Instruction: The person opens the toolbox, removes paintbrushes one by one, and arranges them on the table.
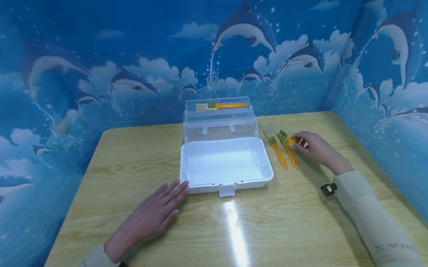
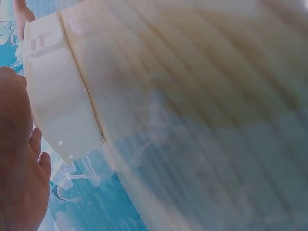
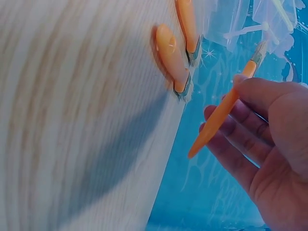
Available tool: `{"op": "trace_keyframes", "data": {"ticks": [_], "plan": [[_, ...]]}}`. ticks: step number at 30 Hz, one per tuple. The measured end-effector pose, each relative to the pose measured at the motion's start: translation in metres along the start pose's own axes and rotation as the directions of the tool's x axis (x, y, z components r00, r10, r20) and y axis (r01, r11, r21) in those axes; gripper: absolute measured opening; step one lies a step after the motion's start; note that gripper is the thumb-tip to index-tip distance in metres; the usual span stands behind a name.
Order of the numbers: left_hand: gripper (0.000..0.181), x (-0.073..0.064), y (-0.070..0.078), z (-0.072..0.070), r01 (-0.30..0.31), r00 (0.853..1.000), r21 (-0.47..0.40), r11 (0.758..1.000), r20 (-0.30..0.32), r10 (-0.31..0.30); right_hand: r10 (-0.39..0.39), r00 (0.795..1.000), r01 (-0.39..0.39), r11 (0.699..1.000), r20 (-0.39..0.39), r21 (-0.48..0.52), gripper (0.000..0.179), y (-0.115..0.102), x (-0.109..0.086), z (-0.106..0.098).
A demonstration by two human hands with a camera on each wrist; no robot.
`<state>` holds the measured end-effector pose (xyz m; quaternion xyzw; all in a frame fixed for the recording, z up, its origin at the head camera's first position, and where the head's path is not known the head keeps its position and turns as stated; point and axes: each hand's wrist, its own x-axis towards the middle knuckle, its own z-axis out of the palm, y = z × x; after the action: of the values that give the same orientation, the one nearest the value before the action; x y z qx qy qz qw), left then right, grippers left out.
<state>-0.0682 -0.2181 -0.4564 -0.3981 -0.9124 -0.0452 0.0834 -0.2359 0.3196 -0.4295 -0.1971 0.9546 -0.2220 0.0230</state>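
Observation:
Between thumb and fingers, my right hand [image 1: 317,148] pinches a flat paintbrush with an orange handle [image 3: 221,115]. In the head view its bristles point left and away, above two similar paintbrushes [image 1: 279,154] lying side by side on the table, right of a white plastic box [image 1: 226,162]. The box's clear lid [image 1: 221,130] stands open at the back, and another paintbrush [image 1: 230,105] lies across its top. My left hand [image 1: 149,216] lies palm down with fingers straight, its fingertips at the box's front left corner. The left wrist view shows the hand beside the box [image 2: 67,91].
The wood-grain table [image 1: 130,164] is bordered at the back and right by a blue curtain [image 1: 143,41] printed with dolphins. A white latch [image 1: 227,190] sticks out from the box front. A small black object [image 1: 328,189] sits at the right cuff.

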Motion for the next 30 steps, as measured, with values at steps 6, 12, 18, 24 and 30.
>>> {"op": "trace_keyframes", "data": {"ticks": [6, 12, 18, 24, 30], "plan": [[0.062, 0.0, 0.0, 0.0, 0.0, 1.0, 0.007, 1.0, 0.005, 0.0, 0.016, 1.0, -0.016, 1.0, 0.01, -0.011, 0.027, 0.002, -0.002, 0.0], [0.061, 0.0, 0.0, -0.001, 0.017, 0.999, -0.002, 1.0, 0.038, -0.017, 0.031, 0.999, -0.03, 0.999, 0.014, -0.017, 0.028, 0.003, -0.005, -0.001], [0.061, 0.0, 0.0, -0.001, 0.02, 0.999, -0.008, 1.0, 0.037, -0.02, 0.072, 0.997, -0.072, 0.997, 0.022, -0.023, 0.03, 0.004, -0.008, -0.002], [0.06, -0.001, 0.0, 0.0, 0.017, 1.0, -0.01, 1.0, 0.025, -0.017, 0.082, 0.997, -0.082, 0.996, 0.01, -0.026, 0.031, 0.005, -0.01, -0.002], [0.06, -0.001, 0.0, 0.0, 0.015, 1.0, -0.009, 1.0, 0.016, -0.015, 0.104, 0.995, -0.104, 0.994, 0.001, -0.027, 0.031, 0.007, -0.012, -0.002]]}}
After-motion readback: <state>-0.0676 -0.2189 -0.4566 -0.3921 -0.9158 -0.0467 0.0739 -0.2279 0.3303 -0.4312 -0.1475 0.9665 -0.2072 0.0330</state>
